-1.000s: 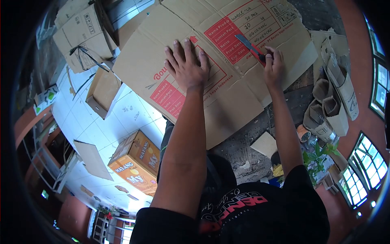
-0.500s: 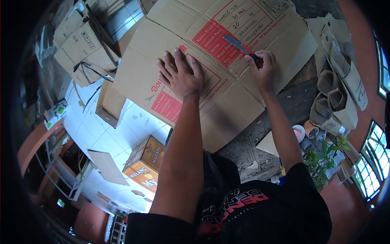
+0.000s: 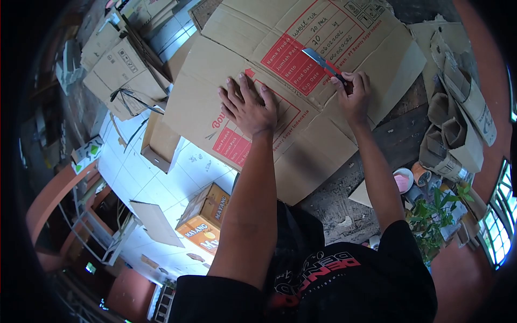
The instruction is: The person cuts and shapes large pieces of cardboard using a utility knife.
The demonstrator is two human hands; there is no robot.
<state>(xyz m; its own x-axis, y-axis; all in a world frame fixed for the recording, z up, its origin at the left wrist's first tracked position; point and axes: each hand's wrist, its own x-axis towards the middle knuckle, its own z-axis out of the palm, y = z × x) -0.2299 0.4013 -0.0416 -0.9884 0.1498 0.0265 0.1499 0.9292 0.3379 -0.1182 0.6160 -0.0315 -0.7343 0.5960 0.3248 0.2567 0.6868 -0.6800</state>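
A large flattened cardboard box (image 3: 188,99) with red print and handwritten labels lies across the wooden work surface. My left hand (image 3: 249,107) rests flat on it with fingers spread, just left of the crease that runs across the sheet. In my right hand (image 3: 354,97) is a cutter knife (image 3: 323,63) with a red and black handle, its bare blade pointing up and left. The blade lies over the red label panel, close above the cardboard. My right fingers wrap round the handle's rear end.
Folded cardboard pieces (image 3: 458,118) stand at the right, above a potted plant (image 3: 436,212) and a round container with pink contents (image 3: 402,180). Bundled flat boxes (image 3: 126,75) are at the upper left. An orange carton (image 3: 204,218) sits on the white tiled floor (image 3: 188,161).
The whole view has shifted slightly, so everything appears a little further right. Both hands and the knife keep nearly the same place on the cardboard.
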